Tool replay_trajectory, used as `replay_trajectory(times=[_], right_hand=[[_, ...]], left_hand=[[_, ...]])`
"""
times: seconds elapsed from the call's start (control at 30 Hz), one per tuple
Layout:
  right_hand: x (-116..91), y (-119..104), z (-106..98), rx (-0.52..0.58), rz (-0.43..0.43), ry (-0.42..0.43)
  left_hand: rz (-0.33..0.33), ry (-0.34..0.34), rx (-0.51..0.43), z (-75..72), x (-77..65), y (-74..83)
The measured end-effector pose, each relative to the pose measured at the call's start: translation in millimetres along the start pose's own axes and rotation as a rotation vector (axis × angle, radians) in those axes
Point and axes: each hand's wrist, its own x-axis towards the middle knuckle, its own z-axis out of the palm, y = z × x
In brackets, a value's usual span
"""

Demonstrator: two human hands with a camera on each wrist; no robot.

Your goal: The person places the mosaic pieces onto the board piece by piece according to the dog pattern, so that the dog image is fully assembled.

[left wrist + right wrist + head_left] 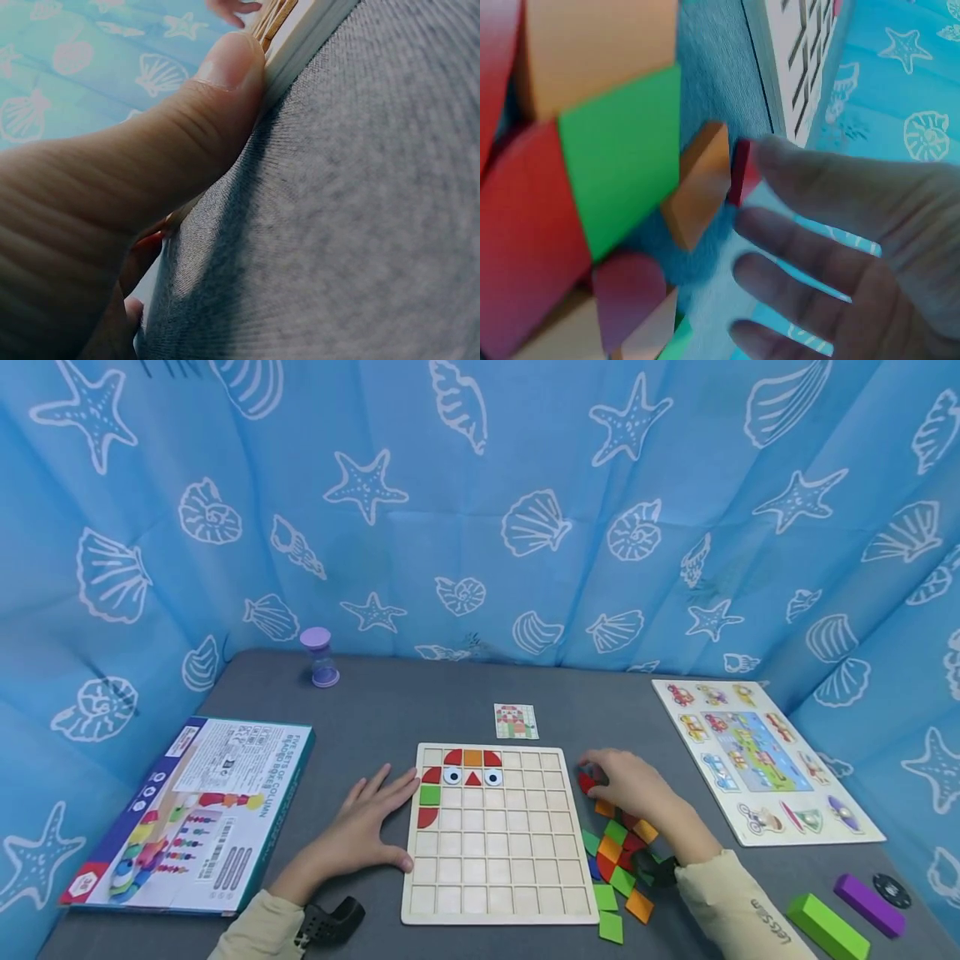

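My left hand (pixel 363 827) lies with spread fingers along the left edge of the wooden grid board (pixel 480 920). Its thumb presses the board's side, as the left wrist view also shows. Red, green, orange and eye tiles fill several cells at the board's upper left. Just off the board's right edge, my right hand (pixel 633 787) pinches a red tile (pixel 742 174) between thumb and index finger, low at the tabletop. The other fingers are loosely bent. Close by is a loose pile of coloured tiles (pixel 613 832), with an orange tile (pixel 699 187) nearest the fingers.
A small pattern card (pixel 516 722) lies behind the board. To the left are a flat toy box (pixel 195 810) and a purple sand timer (pixel 321 657). A picture puzzle (pixel 765 760), a green block (pixel 827 927) and a purple block (pixel 868 905) are at the right.
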Motion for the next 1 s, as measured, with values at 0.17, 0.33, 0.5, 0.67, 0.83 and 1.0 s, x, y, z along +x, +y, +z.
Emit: replay_trajectory(times=[0.17,0.33,0.5,0.67,0.83,1.0], right_hand=[[0.8,0.2,1.5,0.001,-0.047,-0.029],[2.4,0.2,7.7,-0.077,-0.017,0.019],[1.5,1.4,11.1,-0.086,-0.016,0.061],[-0.5,-5.1,11.1,-0.052,-0.051,0.145],[5.2,-43.1,7.8,-0.026,-0.143,0.21],[18.3,-98.7,14.7,-0.073,-0.324,0.171]], left_hand=[[-0.011,-0.003,-0.002,-1.2,-0.1,0.7],[-0.002,-0.005,-0.006,-1.9,-0.1,1.1],[0.01,-0.001,-0.002,-0.9,0.1,1.0],[0.02,-0.001,-0.016,0.7,0.0,0.4],[0.021,0.009,-0.028,0.5,-0.4,0.7],[0.013,0.007,-0.016,0.1,0.1,0.5]])
